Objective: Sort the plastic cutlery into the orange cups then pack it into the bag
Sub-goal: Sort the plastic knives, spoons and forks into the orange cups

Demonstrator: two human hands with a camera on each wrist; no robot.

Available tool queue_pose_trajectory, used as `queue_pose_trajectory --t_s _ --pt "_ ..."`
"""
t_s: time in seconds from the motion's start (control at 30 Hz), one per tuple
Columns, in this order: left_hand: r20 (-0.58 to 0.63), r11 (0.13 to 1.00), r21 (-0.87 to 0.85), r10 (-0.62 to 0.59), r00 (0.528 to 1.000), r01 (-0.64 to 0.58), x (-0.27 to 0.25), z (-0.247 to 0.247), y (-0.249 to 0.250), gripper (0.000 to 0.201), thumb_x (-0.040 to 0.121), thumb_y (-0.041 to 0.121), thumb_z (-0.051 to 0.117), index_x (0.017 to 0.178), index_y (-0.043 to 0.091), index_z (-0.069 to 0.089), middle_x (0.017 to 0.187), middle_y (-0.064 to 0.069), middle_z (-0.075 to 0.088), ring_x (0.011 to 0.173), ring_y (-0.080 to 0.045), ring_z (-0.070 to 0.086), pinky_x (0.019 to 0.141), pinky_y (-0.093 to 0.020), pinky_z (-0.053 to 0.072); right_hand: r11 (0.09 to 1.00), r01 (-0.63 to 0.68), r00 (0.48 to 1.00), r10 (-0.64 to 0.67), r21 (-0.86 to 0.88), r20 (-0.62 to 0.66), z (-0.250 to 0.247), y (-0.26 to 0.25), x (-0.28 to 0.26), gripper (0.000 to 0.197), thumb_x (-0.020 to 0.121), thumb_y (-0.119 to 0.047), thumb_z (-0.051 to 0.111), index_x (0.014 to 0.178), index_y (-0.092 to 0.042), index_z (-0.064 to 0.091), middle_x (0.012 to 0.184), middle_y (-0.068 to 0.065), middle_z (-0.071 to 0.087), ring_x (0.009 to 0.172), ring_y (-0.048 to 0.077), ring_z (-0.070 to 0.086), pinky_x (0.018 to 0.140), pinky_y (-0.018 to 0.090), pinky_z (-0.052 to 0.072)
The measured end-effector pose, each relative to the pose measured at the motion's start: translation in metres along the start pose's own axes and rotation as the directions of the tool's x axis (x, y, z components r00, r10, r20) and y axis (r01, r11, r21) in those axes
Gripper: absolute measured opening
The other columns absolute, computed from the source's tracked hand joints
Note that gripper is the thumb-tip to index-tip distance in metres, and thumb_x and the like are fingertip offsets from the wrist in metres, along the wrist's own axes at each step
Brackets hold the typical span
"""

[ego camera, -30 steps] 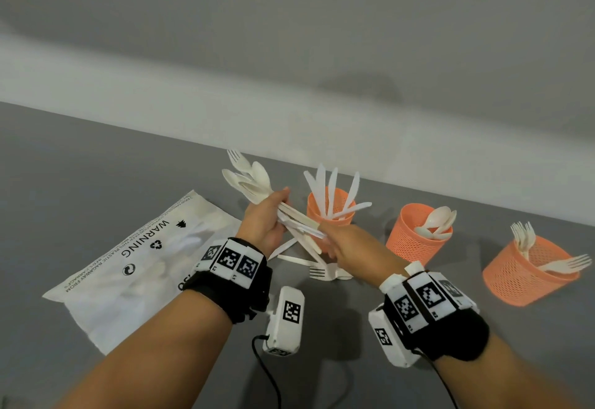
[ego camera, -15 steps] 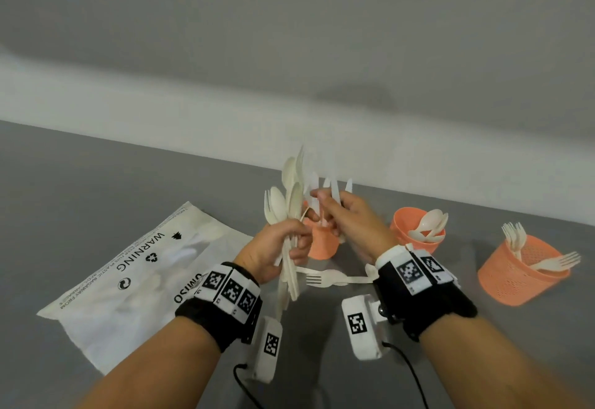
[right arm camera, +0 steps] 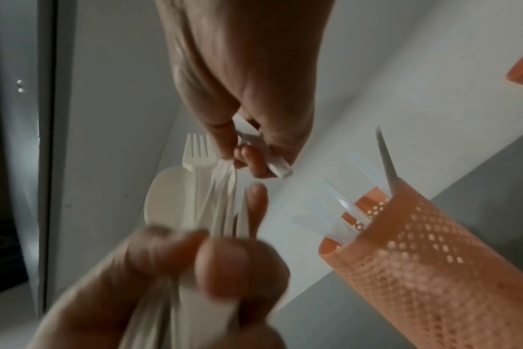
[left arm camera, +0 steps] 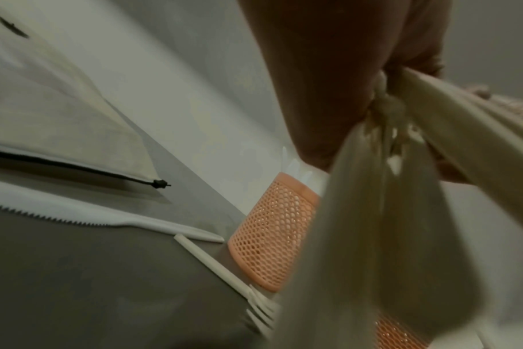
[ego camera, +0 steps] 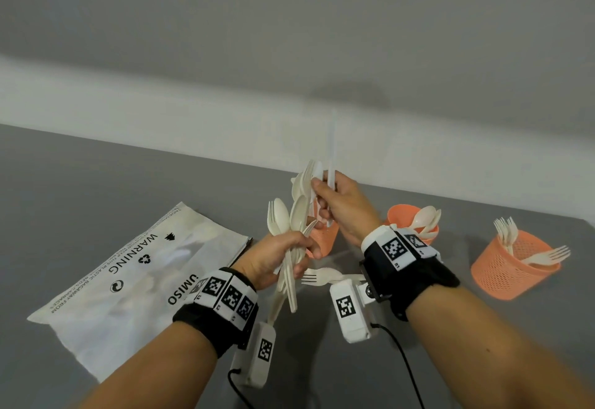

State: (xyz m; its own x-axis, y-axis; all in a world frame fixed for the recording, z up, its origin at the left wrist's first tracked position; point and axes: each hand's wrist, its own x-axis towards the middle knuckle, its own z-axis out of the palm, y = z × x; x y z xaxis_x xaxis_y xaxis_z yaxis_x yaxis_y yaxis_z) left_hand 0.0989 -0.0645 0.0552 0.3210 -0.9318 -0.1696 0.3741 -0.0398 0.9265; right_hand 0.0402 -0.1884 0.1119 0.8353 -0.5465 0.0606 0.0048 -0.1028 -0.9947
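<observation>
Mixed bundle of spoons and forks (ego camera: pixel 291 234) upright in left hand (ego camera: pixel 277 259), fingers wrapped round the handles, held above the table (ego camera: pixel 96 183). Right hand (ego camera: pixel 343 207) pinches one white knife (ego camera: pixel 331 164), blade up, just above the nearest orange cup (ego camera: pixel 323 238), which already holds knives. Spoon cup (ego camera: pixel 404 218) and fork cup (ego camera: pixel 512 267) sit further right. One loose fork (ego camera: pixel 322 277) lies on the table between the wrists. Bag (ego camera: pixel 128 276) flat at left.
</observation>
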Motion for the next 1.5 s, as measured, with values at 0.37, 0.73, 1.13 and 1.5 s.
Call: queue_pose_trajectory --t_s 0.37,0.73,1.13,1.5 --pt "-0.184 0.988 -0.122 0.069 0.981 -0.093 -0.003 -0.030 0.002 0.038 0.069 0.013 0.049 0.107 0.011 0.055 0.062 -0.006 0.060 0.032 -0.010 0.036 0.037 -0.017 0.034 0.977 0.204 0.838 -0.208 -0.062 -0.504 -0.038 -0.016 0.038 0.016 0.094 -0.014 0.045 0.079 -0.021 0.046 0.069 -0.003 0.045 0.060 0.012 0.044 0.061 0.027 0.041" --pt "-0.179 0.980 -0.148 0.108 0.978 -0.136 0.001 -0.021 0.010 0.020 0.093 0.002 0.045 0.096 0.010 0.063 0.082 -0.011 0.068 0.051 -0.014 0.056 0.055 -0.023 0.050 0.990 0.129 0.955 -0.139 -0.052 -0.261 -0.009 0.019 0.047 0.012 0.097 -0.021 0.036 0.092 -0.019 0.047 0.081 -0.003 0.050 0.077 0.011 0.052 0.080 0.026 0.044" --pt "-0.242 0.967 -0.233 0.049 0.969 -0.107 0.013 -0.016 0.010 0.021 0.095 0.012 0.047 0.102 0.002 0.063 0.083 0.001 0.075 0.069 -0.006 0.069 0.067 -0.020 0.057 0.897 0.278 0.923 -0.349 -0.344 -0.163 -0.003 0.023 0.008 0.017 0.084 -0.006 0.060 0.099 -0.012 0.058 0.092 0.000 0.053 0.080 0.008 0.053 0.078 0.014 0.045" --pt "-0.175 0.931 -0.336 0.084 0.981 -0.140 0.015 0.004 0.010 0.032 0.095 0.018 0.048 0.120 0.000 0.057 0.122 -0.021 0.061 0.105 -0.029 0.064 0.087 -0.038 0.055 0.973 -0.041 0.993 0.066 -0.226 0.103 0.001 0.045 -0.042 0.024 0.093 -0.022 0.052 0.117 -0.019 0.047 0.090 0.021 0.062 0.087 0.022 0.063 0.080 0.025 0.049"
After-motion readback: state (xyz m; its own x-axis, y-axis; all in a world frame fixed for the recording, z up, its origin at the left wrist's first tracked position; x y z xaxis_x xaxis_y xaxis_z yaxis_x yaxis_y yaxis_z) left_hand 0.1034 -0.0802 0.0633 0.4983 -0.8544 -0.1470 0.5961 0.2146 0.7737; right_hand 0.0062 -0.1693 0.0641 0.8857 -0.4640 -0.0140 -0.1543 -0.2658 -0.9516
